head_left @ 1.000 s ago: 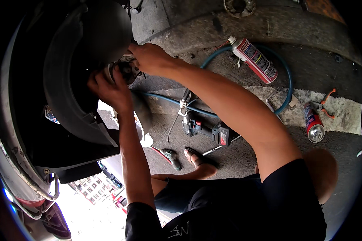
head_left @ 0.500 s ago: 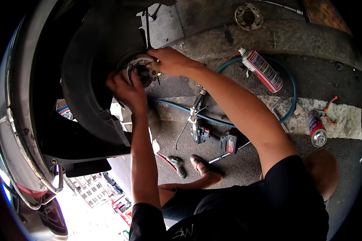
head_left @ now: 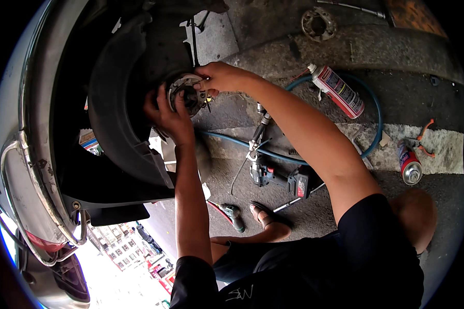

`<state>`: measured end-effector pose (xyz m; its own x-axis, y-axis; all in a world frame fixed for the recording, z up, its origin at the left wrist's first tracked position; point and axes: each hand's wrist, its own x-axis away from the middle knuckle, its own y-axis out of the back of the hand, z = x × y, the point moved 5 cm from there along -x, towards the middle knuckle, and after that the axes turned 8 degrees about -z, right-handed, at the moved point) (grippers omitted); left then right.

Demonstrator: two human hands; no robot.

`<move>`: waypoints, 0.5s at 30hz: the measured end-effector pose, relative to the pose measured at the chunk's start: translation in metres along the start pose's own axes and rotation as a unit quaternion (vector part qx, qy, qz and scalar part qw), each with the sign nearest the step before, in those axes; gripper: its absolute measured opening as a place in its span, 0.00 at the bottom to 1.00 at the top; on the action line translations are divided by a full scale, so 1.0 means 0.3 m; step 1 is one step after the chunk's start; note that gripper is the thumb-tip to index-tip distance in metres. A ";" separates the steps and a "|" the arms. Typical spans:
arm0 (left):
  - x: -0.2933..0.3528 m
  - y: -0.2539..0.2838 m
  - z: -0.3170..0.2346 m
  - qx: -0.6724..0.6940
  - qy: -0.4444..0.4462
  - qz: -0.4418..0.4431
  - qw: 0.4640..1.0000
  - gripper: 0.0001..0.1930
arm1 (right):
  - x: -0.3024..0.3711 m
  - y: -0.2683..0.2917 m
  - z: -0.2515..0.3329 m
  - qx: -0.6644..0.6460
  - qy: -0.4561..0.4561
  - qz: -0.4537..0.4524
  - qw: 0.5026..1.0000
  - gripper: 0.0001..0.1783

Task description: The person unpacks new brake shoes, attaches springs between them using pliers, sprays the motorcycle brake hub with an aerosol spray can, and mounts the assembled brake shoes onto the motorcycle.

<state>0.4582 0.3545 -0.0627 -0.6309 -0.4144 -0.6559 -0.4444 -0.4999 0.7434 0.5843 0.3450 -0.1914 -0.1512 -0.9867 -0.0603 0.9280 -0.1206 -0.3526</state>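
Note:
A round set of brake shoes sits at the wheel hub inside the dark wheel well. My left hand is closed round its left and lower side, with the fingers bent over the rim and the thumb at the centre. My right hand grips the upper right edge with bent fingers. The fingertips are partly hidden behind the metal. Beside the hands curves a black plastic wheel-arch liner.
A similar worn ring of brake shoes lies on the ground at the far right. Nearer are a red-and-white spray can, a blue hose, a cordless impact wrench, a green-grey air tool, a second can and orange-handled pliers.
The view has shifted slightly, so the scene sits a little further right. Both hands stay on the brake shoes, whose face now shows more openly between them.

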 end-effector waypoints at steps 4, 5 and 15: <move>-0.006 0.007 0.001 0.001 -0.007 0.011 1.000 0.16 | 0.002 -0.017 -0.023 -0.050 -0.013 -0.028 0.998 0.16; -0.010 0.009 -0.003 -0.001 -0.006 0.011 1.000 0.16 | 0.004 -0.024 -0.022 -0.050 -0.013 -0.026 0.998 0.16; 0.007 -0.028 -0.040 0.003 0.040 -0.041 0.998 0.18 | 0.022 -0.006 -0.048 -0.011 -0.011 -0.124 0.992 0.20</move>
<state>0.4683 0.3488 -0.0719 -0.5395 -0.4330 -0.7222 -0.4964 -0.5293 0.6881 0.5769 0.3403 -0.2046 -0.3657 -0.9294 0.0502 0.8559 -0.3570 -0.3742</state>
